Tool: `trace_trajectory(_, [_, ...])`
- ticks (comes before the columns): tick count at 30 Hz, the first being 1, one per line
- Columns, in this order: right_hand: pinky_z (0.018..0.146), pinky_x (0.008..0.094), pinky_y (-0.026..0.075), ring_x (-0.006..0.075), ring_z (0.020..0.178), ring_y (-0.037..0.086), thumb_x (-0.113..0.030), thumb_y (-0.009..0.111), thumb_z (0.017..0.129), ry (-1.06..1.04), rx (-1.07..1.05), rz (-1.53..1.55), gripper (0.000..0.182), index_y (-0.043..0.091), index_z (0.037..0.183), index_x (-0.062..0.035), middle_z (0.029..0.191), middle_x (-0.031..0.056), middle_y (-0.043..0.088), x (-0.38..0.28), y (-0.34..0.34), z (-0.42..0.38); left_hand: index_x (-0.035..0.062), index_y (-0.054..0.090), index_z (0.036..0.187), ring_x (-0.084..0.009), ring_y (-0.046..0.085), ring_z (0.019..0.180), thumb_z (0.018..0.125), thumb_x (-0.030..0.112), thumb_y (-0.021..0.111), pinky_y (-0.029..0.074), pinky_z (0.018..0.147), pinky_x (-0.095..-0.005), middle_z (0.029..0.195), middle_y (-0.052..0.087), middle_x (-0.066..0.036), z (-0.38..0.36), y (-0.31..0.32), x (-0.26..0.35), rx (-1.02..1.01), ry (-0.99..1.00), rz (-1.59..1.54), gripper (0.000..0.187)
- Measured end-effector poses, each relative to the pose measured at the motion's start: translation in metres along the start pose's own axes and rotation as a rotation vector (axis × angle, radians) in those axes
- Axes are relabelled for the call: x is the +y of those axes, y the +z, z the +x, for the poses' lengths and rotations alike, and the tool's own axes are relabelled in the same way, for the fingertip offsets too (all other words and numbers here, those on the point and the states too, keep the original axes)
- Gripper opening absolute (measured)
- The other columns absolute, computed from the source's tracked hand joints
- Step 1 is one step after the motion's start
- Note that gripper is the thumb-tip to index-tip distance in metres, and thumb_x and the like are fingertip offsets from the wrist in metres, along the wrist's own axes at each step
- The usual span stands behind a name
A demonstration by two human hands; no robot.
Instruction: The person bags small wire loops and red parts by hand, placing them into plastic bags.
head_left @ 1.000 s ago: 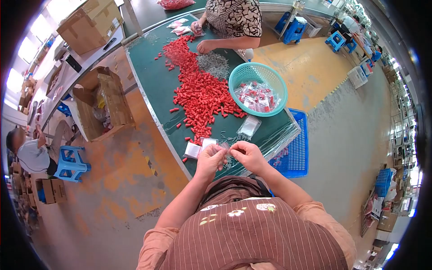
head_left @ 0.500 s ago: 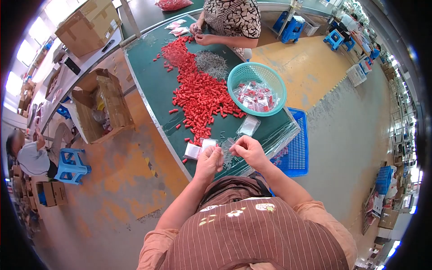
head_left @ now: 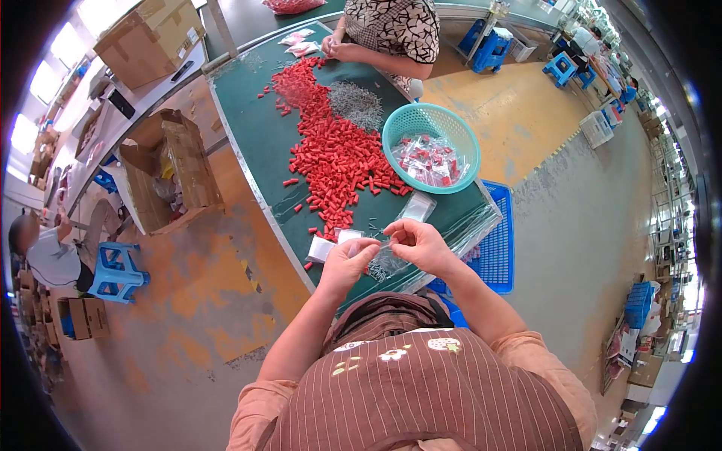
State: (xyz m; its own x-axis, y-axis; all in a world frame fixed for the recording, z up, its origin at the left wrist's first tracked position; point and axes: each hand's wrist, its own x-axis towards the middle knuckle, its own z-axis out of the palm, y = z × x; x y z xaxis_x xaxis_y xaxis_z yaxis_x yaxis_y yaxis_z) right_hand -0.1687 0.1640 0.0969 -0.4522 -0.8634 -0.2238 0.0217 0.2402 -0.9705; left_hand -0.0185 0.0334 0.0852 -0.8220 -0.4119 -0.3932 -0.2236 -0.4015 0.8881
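My left hand [head_left: 349, 263] and my right hand [head_left: 421, 246] almost meet above the near end of the green table. Both are closed in a pinch on a small clear plastic bag [head_left: 387, 258], see-through and hard to make out. Below it lies a little pile of grey screws [head_left: 378, 272]. Stacks of white-looking small bags [head_left: 321, 249] sit just beyond my left hand, and another stack [head_left: 417, 207] lies beyond my right. A large heap of red plastic plugs [head_left: 338, 161] stretches up the table, beside a heap of grey screws [head_left: 355, 105].
A turquoise basket [head_left: 391, 154] holds filled bags on the table's right side. Beside the table stands a blue crate [head_left: 498, 255]. Across from me a co-worker [head_left: 391, 34] handles something small. An open cardboard box [head_left: 199, 165] is at the left.
My hands have come up and closer together, and the left has turned so its thumb and fingers point to the right hand. The co-worker's hands have shifted slightly.
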Motion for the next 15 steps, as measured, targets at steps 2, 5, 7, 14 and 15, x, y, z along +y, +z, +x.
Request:
trace_trajectory(2, [0.069,0.0232,0.047,0.0069,0.077,0.057,-0.004,0.062,0.082,-0.003,-0.030,-0.015,0.025,0.061,0.107,0.0001,0.084,0.0017,0.062,-0.003,0.002,0.000,-0.0006,0.067,0.099,-0.0020,0.048,0.062,0.090,0.016,0.064,0.037,0.051,-0.0188,0.074,0.058,0.004,0.009,-0.004,-0.015,-0.003,0.062,0.098,0.019])
trace_trajectory(5, [0.068,0.0238,0.047,0.0071,0.075,0.056,-0.004,0.062,0.082,-0.010,-0.044,-0.033,0.025,0.061,0.106,-0.0002,0.083,0.0017,0.062,-0.002,0.003,0.002,-0.0005,0.069,0.094,-0.0041,0.053,0.067,0.088,0.015,0.067,0.043,0.059,-0.0206,0.077,0.062,0.002,0.010,-0.007,-0.010,-0.018,0.033,0.300,0.017])
trace_trajectory(7, [0.067,0.0241,0.047,0.0074,0.075,0.056,-0.004,0.062,0.082,-0.012,-0.057,-0.054,0.025,0.061,0.107,-0.0005,0.082,0.0020,0.062,-0.001,0.003,0.002,-0.0006,0.070,0.093,-0.0048,0.055,0.069,0.087,0.014,0.067,0.044,0.061,-0.0214,0.077,0.063,0.002,0.010,-0.010,-0.006,-0.034,0.004,0.335,0.016])
trace_trajectory(14, [0.066,0.0248,0.047,0.0081,0.074,0.056,-0.004,0.061,0.081,0.006,-0.112,-0.098,0.026,0.061,0.107,-0.0010,0.081,0.0030,0.062,-0.005,0.002,0.005,-0.0010,0.071,0.090,-0.0049,0.055,0.068,0.085,0.012,0.068,0.043,0.060,-0.0214,0.075,0.063,0.002,0.010,-0.016,-0.002,-0.093,0.003,0.314,0.015])
trace_trajectory(15, [0.066,0.0247,0.047,0.0081,0.074,0.056,-0.004,0.061,0.081,0.005,-0.112,-0.102,0.026,0.061,0.107,-0.0009,0.080,0.0029,0.062,-0.005,0.002,0.005,-0.0008,0.071,0.089,-0.0048,0.054,0.068,0.085,0.012,0.068,0.043,0.060,-0.0216,0.074,0.063,0.002,0.011,-0.016,-0.003,-0.099,-0.001,0.293,0.014])
